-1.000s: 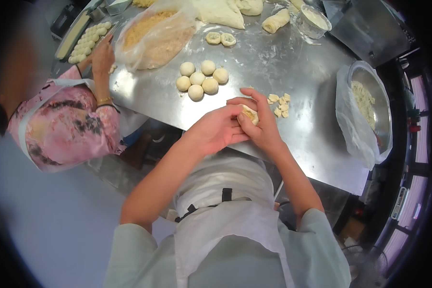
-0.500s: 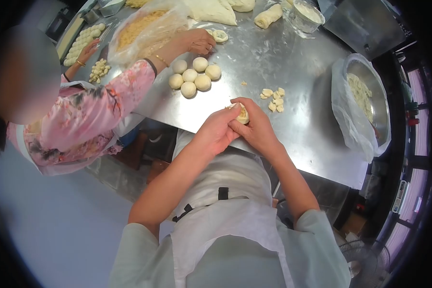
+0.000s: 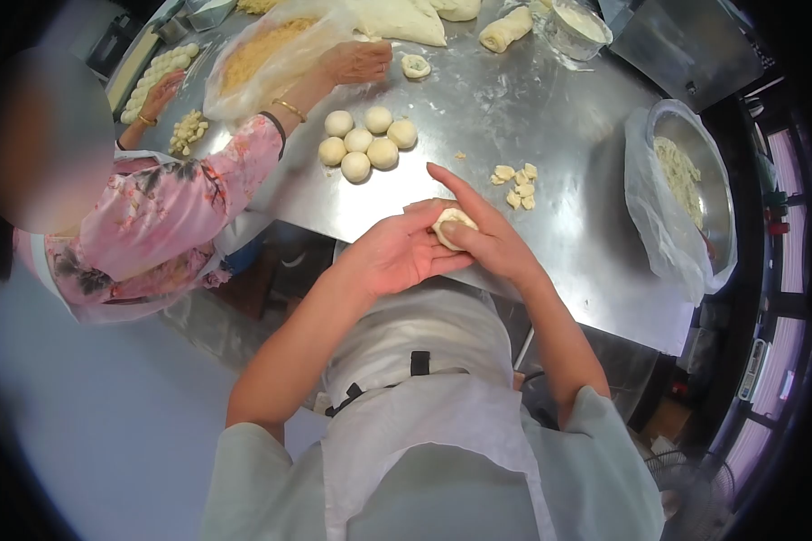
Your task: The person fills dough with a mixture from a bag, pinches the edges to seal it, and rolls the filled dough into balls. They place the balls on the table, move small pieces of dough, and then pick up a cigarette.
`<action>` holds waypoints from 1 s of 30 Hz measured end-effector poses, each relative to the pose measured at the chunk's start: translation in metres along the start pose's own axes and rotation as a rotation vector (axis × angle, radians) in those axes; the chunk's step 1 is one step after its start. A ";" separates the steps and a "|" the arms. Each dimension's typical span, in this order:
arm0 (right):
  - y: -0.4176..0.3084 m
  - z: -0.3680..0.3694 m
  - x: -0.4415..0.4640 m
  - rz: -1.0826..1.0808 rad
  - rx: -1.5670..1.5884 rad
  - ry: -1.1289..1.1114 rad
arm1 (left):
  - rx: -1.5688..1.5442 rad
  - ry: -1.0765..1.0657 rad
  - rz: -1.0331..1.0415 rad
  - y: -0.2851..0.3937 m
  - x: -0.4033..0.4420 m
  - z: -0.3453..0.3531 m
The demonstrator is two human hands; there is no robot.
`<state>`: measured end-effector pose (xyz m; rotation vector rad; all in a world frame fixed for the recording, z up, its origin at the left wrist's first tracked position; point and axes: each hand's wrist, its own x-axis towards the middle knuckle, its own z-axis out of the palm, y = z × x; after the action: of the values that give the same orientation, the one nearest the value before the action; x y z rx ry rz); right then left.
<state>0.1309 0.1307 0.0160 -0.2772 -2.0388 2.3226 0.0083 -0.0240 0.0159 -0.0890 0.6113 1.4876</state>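
Observation:
A small round piece of pale dough (image 3: 447, 225) is cupped between my two hands just above the table's front edge. My left hand (image 3: 390, 254) is turned palm up and supports the dough with its fingers. My right hand (image 3: 498, 242) grips it from the other side, thumb pressed on top and index finger pointing away. Beyond my hands a cluster of several smooth dough balls (image 3: 358, 142) sits on the metal table (image 3: 577, 261). Several small pieces of dough (image 3: 517, 185) lie to the right of the cluster.
A co-worker's hand (image 3: 356, 63) reaches in from the left near a plastic bag of orange-brown crumbly filling (image 3: 257, 56). A metal bowl lined with plastic (image 3: 717, 216) stands at the right edge. At the back are a large dough slab (image 3: 397, 22) and a dough roll (image 3: 505, 30).
My hands have turned the dough and moved slightly nearer me; the filling that showed in it is now out of sight. The co-worker's hand has drawn back from the small dough ring.

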 end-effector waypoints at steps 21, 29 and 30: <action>0.035 0.010 0.003 -0.159 -0.318 0.224 | 0.478 0.252 0.061 -0.001 0.001 0.014; 0.039 0.030 0.018 -0.345 -0.402 0.458 | 0.225 0.219 0.233 -0.005 -0.008 0.014; 0.037 0.030 0.019 -0.316 -0.338 0.476 | 0.153 0.206 0.243 -0.011 -0.003 0.010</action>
<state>0.1109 0.0992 -0.0194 -0.4321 -2.0307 1.5460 0.0216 -0.0241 0.0222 -0.0509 0.9271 1.6727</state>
